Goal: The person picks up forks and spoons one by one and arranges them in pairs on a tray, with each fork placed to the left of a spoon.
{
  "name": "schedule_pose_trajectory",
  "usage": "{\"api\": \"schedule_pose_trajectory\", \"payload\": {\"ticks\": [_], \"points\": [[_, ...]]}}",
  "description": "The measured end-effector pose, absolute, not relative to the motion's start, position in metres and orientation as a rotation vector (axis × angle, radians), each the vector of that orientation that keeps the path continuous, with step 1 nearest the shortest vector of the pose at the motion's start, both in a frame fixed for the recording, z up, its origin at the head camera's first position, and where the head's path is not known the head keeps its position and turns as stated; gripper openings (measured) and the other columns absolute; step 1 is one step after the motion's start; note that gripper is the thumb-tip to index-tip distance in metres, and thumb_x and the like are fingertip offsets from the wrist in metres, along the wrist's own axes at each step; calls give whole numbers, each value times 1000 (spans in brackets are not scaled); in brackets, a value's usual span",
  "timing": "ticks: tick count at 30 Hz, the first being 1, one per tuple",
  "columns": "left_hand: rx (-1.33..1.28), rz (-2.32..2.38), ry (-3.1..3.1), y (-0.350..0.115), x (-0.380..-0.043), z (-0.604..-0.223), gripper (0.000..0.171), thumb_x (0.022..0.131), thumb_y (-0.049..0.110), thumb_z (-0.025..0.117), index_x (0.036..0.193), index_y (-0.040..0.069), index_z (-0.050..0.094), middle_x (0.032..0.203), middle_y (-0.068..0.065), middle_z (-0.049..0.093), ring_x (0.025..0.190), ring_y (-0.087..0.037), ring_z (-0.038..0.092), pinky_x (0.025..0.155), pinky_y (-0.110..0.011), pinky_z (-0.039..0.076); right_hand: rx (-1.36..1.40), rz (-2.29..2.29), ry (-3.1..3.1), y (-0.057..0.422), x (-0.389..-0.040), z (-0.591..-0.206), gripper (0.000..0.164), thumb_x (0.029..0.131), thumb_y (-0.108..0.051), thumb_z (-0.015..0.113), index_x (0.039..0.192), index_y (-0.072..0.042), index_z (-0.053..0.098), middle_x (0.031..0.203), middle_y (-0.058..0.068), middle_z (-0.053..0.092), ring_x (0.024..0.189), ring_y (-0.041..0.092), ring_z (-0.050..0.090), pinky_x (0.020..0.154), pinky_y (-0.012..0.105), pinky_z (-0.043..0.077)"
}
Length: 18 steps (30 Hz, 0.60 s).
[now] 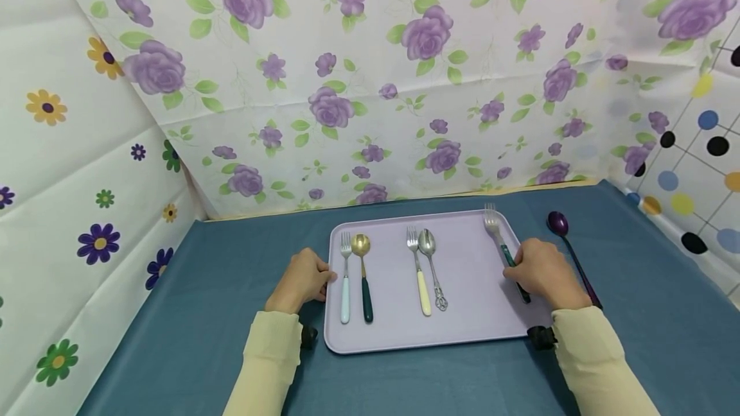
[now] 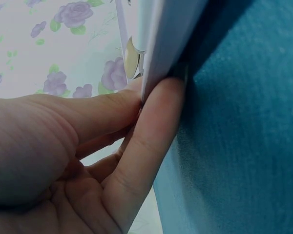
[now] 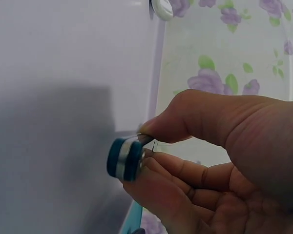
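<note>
My left hand (image 1: 303, 278) pinches the left rim of a pale lilac tray (image 1: 393, 329); in the left wrist view the thumb lies above the rim and a finger beneath. Between the thumb and fingers of my right hand (image 1: 543, 271) is a fork (image 1: 493, 226) with a dark green handle, held slanted over the tray's right side. On the tray's left lie a fork with a light blue handle (image 1: 345, 287) and a gold spoon with a dark green handle (image 1: 367, 297). Near the middle are a yellow-handled fork (image 1: 424, 291) and a silver spoon (image 1: 432, 268) with an ornate handle.
To the right of the tray a dark purple spoon (image 1: 559, 226) lies on the blue tablecloth (image 1: 248, 352), partly behind the right hand. A flowered sheet (image 1: 329, 108) hangs along the back edge, with patterned sheets at both sides.
</note>
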<state>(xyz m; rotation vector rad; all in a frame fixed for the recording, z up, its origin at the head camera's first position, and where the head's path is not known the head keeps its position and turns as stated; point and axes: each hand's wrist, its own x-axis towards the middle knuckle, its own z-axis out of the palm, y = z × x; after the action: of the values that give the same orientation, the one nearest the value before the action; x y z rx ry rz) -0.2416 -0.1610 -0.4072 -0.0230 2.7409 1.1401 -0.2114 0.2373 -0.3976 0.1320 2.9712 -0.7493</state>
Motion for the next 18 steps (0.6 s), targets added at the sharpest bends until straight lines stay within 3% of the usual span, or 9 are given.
{"api": "schedule_pose_trajectory", "payload": {"ticks": [18], "points": [[-40,1105,2747,-160,-243,-407,14,89,4,67,97,-4,74,78,-13,69,56,-15,64,55,-32,59,136,-722,2962,217,-214,-403,17,81,-15,72,78,0,63,71,11,59,59,21,55,47,33,47]]}}
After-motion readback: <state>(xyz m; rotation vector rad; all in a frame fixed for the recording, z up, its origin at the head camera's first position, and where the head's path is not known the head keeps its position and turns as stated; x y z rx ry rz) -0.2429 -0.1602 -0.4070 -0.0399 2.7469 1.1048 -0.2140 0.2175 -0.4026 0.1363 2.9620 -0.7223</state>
